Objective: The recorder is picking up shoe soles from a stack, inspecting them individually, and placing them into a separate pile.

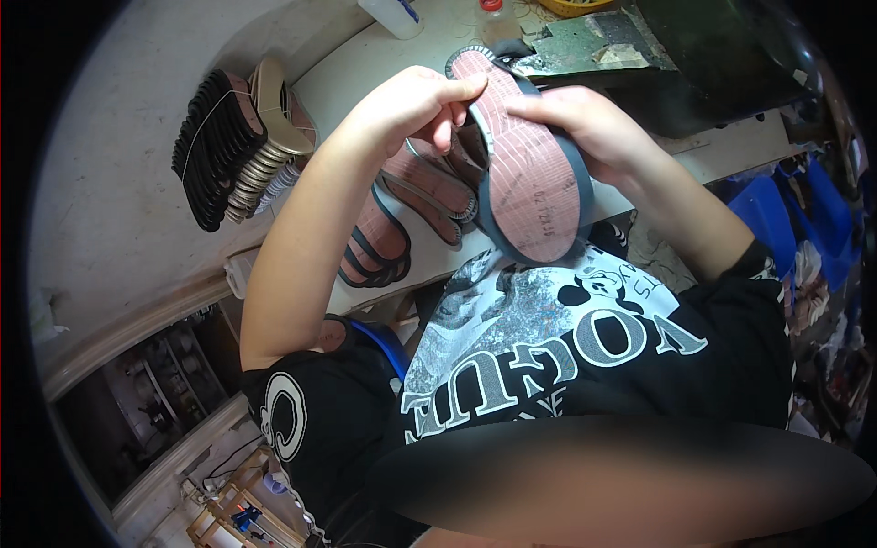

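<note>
A shoe insole [534,187], with a pink lined underside and a dark edge, is held up in front of my chest, its wide end toward me. My left hand [411,108] pinches its narrow far part at the left edge, thumb on the pink face. From the right side my right hand [589,132] grips the same piece, its thumb lying on the pink face and its other fingers hidden behind. More pink insoles [427,178] lie on the bench just below my left hand, with a dark-edged stack [379,237] nearer to me.
Bundles of black insoles [215,151] and beige ones [274,114], tied with string, stand at the left by the wall. A white bottle [391,16], a red-capped bottle [498,23] and a worn green board [598,44] are at the back. Blue bins [766,219] stand at the right.
</note>
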Demonstrator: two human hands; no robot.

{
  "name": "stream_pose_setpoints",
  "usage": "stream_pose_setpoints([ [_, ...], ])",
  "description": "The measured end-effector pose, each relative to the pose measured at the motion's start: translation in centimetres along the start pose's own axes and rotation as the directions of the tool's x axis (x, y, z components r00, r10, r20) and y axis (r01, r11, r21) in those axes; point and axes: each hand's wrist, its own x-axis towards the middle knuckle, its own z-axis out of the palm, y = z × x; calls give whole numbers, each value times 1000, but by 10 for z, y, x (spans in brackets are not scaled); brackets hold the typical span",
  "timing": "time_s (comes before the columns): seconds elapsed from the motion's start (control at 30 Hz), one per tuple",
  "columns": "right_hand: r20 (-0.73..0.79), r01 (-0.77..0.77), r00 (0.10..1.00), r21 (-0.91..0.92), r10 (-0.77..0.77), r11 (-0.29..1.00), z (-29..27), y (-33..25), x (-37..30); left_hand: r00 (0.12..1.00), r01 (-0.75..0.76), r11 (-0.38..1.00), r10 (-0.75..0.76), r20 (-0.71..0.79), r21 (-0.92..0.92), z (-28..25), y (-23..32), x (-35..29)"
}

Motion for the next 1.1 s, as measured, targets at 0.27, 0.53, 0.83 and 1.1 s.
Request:
stream_pose_setpoints([
  [0.27, -9, 20, 1000, -162, -21, 987, 14, 23, -59, 998, -67, 997, 67, -14, 46, -10, -1, 13],
  [0.53, -150, 219, 963, -52, -224, 974, 22, 37, -23, 965, -99, 972, 146, -217, 215, -36, -4, 36],
  [0.83, -187, 187, 969, 128, -162, 974, 32, 21, 3, 949, -295, 871, 314, -17, -394, -16, -21, 16],
  [1.1, -129, 89, 989, 143, -71, 986, 32, 28, 2, 973, -229, 870, 217, -78, -437, -16, -27, 26],
])
